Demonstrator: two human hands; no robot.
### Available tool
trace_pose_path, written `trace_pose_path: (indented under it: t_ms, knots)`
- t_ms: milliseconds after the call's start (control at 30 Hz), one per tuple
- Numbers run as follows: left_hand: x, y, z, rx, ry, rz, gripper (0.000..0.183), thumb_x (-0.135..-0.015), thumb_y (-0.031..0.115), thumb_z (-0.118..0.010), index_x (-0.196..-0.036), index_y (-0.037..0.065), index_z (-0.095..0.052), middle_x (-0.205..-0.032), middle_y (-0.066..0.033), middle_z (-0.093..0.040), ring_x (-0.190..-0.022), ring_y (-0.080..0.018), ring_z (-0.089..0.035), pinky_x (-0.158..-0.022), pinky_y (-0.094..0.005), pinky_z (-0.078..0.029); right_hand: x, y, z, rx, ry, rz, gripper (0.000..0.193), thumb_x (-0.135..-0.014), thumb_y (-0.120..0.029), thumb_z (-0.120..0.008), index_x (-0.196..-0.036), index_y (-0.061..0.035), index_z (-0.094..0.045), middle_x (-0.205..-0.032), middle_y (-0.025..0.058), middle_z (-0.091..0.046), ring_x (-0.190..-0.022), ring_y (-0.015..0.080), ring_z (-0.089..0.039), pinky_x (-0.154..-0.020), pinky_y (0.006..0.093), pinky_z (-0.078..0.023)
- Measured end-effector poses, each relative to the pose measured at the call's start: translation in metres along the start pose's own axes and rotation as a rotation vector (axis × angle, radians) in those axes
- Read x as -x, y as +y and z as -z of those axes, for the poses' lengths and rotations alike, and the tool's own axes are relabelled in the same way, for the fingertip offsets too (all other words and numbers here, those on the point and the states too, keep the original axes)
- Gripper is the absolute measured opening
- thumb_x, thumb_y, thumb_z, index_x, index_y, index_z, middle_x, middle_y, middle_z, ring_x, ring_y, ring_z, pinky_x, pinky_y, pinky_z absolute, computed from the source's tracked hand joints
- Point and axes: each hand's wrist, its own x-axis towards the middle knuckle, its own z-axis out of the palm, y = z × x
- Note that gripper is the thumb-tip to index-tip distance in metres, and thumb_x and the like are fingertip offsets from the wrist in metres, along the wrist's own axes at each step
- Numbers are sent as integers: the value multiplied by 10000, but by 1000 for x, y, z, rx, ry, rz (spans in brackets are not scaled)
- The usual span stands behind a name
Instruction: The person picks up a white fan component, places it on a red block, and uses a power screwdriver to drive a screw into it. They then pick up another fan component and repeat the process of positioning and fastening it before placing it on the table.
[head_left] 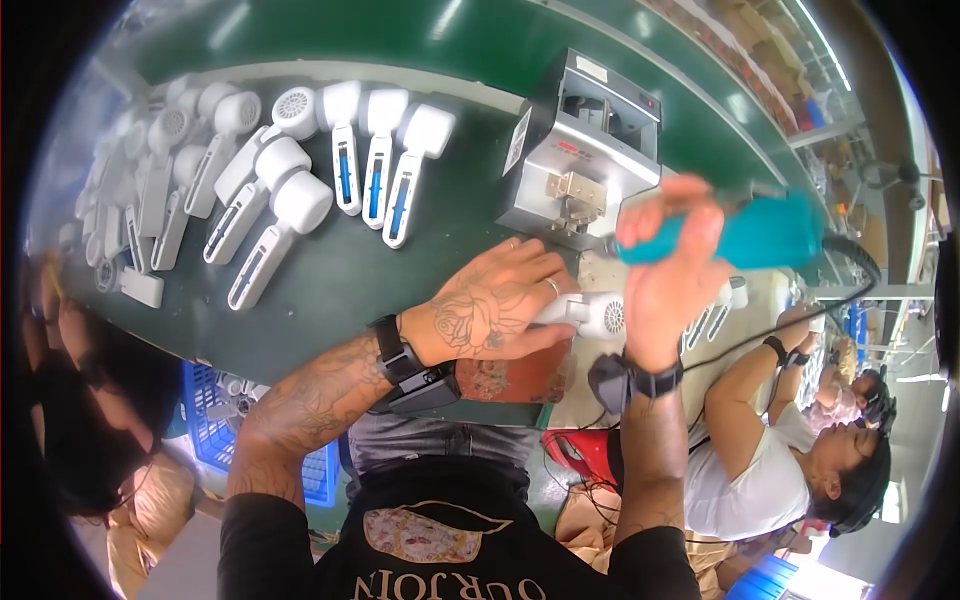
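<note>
My left hand (490, 305) is closed around the handle end of a white handheld device (604, 314) with a round, vented head, perhaps a small fan. The device lies on the bench by the reddish-brown mat (515, 374). My right hand (672, 265), blurred by motion, grips a teal electric screwdriver (775, 232) above and to the right of that device. The screwdriver lies nearly level, tip toward the left, close to a grey metal screw feeder (540, 160). Its cord (850, 252) trails from the right end.
Several similar white devices (300, 203) cover the left of the green bench (345, 320), some with blue parts in opened handles. More lie (715, 318) beyond my right hand. A co-worker (770, 450) sits at right, another person (90, 400) at left. A blue crate (205, 420) stands below the bench.
</note>
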Motion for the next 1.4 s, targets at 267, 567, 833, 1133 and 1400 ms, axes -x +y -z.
trace_pose_path:
  t_ms: [267,567,833,1133,1400]
  knots:
    - [1,2,1,43,45,-56,301,-776,240,-678,-995,38,-629,-933,-103,-565,-911,-289,-546,-818,-390,-453,-17,29,-20,10,23,64,346,-1034,-322,-504,-925,6,-519,-684,66,-513,-606,177,-514,-575,310,-444]
    - [-1,1,0,9,7,-18,328,-823,238,-667,-1112,83,-649,-1000,-71,-600,-928,-264,-560,-860,-387,-460,26,-20,18,-95,59,-60,469,-1002,-458,-521,-984,11,-513,-652,62,-479,-573,176,-483,-553,328,-424]
    - [1,1,-6,34,15,-25,263,-864,223,-654,-1059,46,-647,-989,-85,-562,-955,-274,-524,-842,-385,-434,59,-14,34,50,-19,-39,591,-953,-558,-561,-1034,23,-493,-657,64,-491,-563,168,-489,-537,325,-427]
    - [0,-1,-4,2,-61,29,332,-844,209,-674,-1152,84,-662,-1062,-78,-621,-950,-281,-570,-863,-392,-459,60,9,36,-54,-65,-40,485,-960,-493,-580,-950,-21,-469,-649,63,-474,-547,173,-471,-528,337,-427]
    - [-13,6,1,3,-26,-67,342,-807,172,-696,-1124,53,-647,-1057,-113,-629,-926,-313,-579,-837,-406,-467,65,2,39,-161,-33,-85,390,-979,-398,-589,-930,-38,-447,-681,59,-470,-590,167,-485,-544,322,-435]
